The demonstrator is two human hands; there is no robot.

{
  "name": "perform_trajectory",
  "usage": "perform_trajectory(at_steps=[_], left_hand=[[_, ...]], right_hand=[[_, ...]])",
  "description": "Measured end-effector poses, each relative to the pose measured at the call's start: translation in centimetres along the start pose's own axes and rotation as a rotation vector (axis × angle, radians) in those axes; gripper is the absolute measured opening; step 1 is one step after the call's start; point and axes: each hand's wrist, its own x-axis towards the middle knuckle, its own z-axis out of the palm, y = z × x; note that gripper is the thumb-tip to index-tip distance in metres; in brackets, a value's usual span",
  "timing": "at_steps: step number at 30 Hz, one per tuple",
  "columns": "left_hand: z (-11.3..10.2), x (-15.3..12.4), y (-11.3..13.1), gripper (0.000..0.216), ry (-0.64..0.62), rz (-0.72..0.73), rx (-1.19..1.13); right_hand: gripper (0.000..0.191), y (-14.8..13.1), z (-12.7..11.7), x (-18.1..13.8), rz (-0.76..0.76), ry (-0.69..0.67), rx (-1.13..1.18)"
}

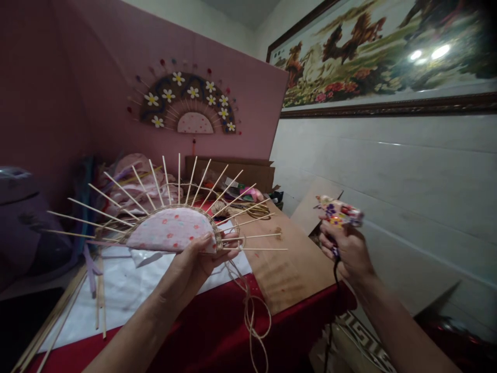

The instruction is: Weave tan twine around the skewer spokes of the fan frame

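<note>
My left hand (196,261) grips the straight lower edge of a half-round pink spotted fan piece (171,230), with thin wooden sticks (132,197) fanning out from its rim. A loose pale cord (254,316) hangs down from the piece. Off to the right, beyond the table edge, my right hand (347,248) is closed around a glue gun (339,212) wrapped in flowery tape, its dark cable dropping below the fist.
A finished flowered fan (186,103) hangs on the pink wall. On the red-covered table (217,321) lie brown cardboard (279,259), white paper (128,290), spare sticks (58,316) and a cardboard box (248,173) of craft bits. A framed picture (388,57) hangs at right.
</note>
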Motion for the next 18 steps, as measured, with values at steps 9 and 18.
perform_trajectory(at_steps=[9,18], left_hand=[[0.0,0.0,-0.2,0.025,0.022,0.015,0.052],[0.0,0.0,-0.4,0.023,0.011,0.038,0.075]], right_hand=[[0.025,-5.1,3.1,-9.0,0.166,-0.657,-0.224],[0.016,-4.4,5.3,-8.5,0.113,-0.671,-0.224]])
